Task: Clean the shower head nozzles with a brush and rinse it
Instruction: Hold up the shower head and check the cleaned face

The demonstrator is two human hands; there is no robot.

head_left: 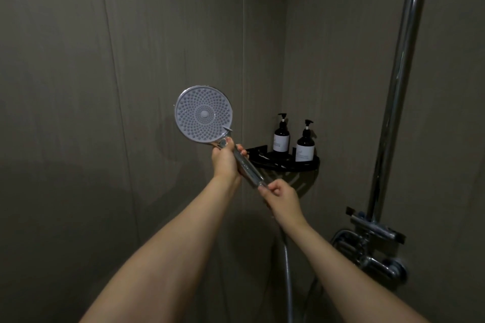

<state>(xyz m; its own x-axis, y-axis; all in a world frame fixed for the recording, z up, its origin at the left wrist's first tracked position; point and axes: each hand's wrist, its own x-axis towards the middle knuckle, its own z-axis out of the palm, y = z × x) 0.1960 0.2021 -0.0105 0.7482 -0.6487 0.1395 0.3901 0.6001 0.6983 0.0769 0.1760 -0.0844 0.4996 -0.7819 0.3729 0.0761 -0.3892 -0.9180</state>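
Both forearms reach up: left hand (225,162) wraps the handle by the shower head (203,115), right hand (282,195) pinches the handle's bottom end. Head's just left of the shelf (286,162). Looks light, rigid, probably slippery when wet, so grip the handle.

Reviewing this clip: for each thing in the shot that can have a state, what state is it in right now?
Shower head: off its holder, nozzle face toward the camera, no water coming out.
Left hand: closed around the handle just below the head.
Right hand: fingers pinching the handle's lower end.
Hose: hanging down from the handle.
Two pump bottles: upright on the corner shelf, apart.
Brush: none visible.
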